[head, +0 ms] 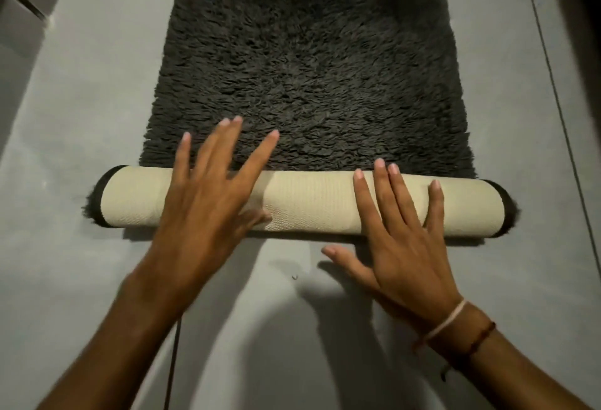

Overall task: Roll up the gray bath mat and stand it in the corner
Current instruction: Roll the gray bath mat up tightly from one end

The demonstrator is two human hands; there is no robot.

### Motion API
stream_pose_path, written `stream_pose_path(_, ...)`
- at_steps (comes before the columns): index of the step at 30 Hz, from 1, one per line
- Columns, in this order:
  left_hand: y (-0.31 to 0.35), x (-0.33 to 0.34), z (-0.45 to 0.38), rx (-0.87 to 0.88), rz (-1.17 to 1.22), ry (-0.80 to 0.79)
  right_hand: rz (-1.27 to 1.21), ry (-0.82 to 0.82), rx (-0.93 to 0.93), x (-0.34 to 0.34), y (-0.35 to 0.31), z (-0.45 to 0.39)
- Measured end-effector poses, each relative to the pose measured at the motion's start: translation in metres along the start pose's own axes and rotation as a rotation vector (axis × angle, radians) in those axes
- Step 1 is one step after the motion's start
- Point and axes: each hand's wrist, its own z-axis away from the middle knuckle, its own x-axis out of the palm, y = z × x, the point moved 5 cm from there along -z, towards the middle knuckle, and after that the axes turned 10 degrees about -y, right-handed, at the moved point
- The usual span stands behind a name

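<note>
Rolling in progress: gray bath mat (302,61) lies on the floor (65,149), near edge coiled backing-out; left hand (208,201) and right hand (403,234), fingers (383,188) spread flat, gripping nothing, press the coil to keep it even.

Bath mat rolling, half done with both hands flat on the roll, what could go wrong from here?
1. The roll may go crooked: the left hand reaches further forward than the right hand.
2. Open palms only press, so the roll could loosen and spring open.
3. The thick pile of the bath mat may bunch, fattening the roll unevenly.
</note>
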Motion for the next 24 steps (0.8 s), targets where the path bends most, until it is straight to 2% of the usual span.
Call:
stream_pose_path(2,0.013,0.008,0.026,-0.026,0.016,0.179,0.008,-0.007,0.019,-0.001,0.007,-0.023)
stream_pose_path(3,0.016,0.017,0.034,-0.041,0.014,0.179,0.01,-0.01,0.029,-0.004,0.01,-0.035)
stream_pose_path(5,0.012,0.037,0.03,-0.036,-0.005,0.076,0.011,0.004,0.037,-0.015,0.016,-0.056)
stream_pose_path(8,-0.001,0.046,-0.006,-0.005,-0.042,-0.004,0.038,0.071,0.042,-0.034,0.022,-0.07)
stream_pose_path(11,-0.017,0.029,-0.058,-0.018,-0.047,0.027,0.005,0.167,0.089,-0.041,0.029,-0.056)
stream_pose_path(14,-0.027,0.004,-0.103,-0.055,-0.04,0.024,0.003,0.164,0.09,-0.032,0.039,-0.055)
stream_pose_path(19,-0.025,-0.016,-0.109,-0.039,-0.093,0.197,0.032,0.162,0.061,-0.047,0.061,-0.114)
stream_pose_path(24,-0.04,-0.027,-0.156,0.01,-0.231,-0.001,0.119,0.018,0.006,-0.07,0.082,-0.165)
